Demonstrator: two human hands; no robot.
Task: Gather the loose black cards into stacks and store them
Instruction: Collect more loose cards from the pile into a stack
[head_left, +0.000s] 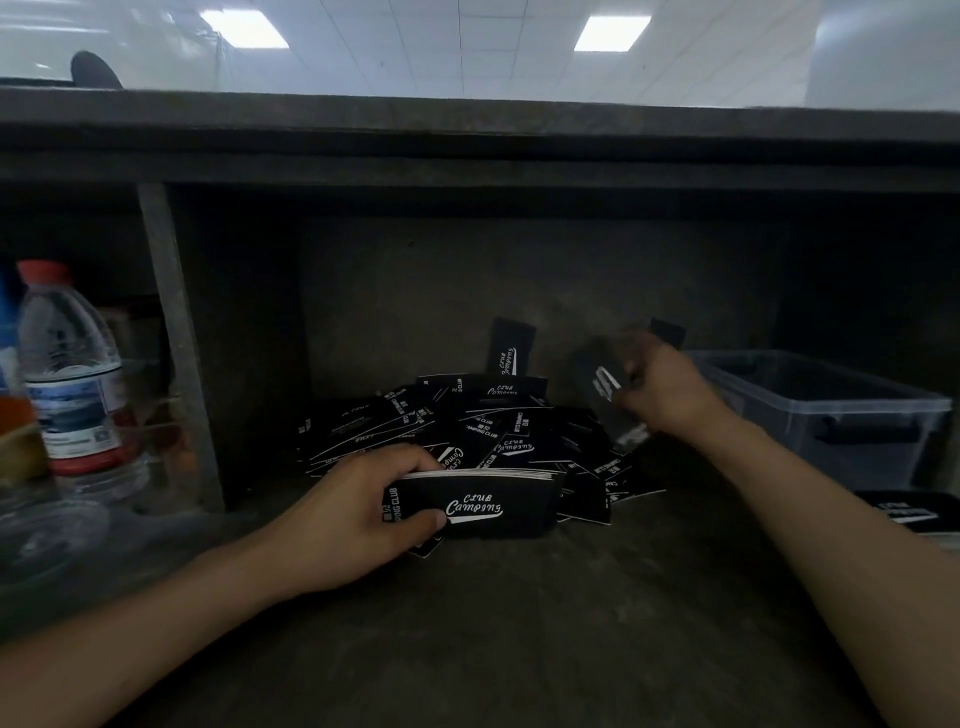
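A loose heap of black cards (467, 431) with white "Club Camping" print lies on the dark shelf (467, 623), against its back wall. My left hand (358, 514) grips a squared stack of these cards (483, 504) at the heap's front edge, thumb on top. My right hand (665, 395), blurred by motion, pinches a single black card (602, 384) lifted above the right side of the heap. One card (509, 348) leans upright against the back wall, and another (667, 332) stands behind my right hand.
A grey plastic bin (826, 410) stands at the right. In front of it lies another stack of black cards (904, 512). Water bottles (72, 374) stand at the left behind a vertical divider (176, 338). A shelf board runs overhead.
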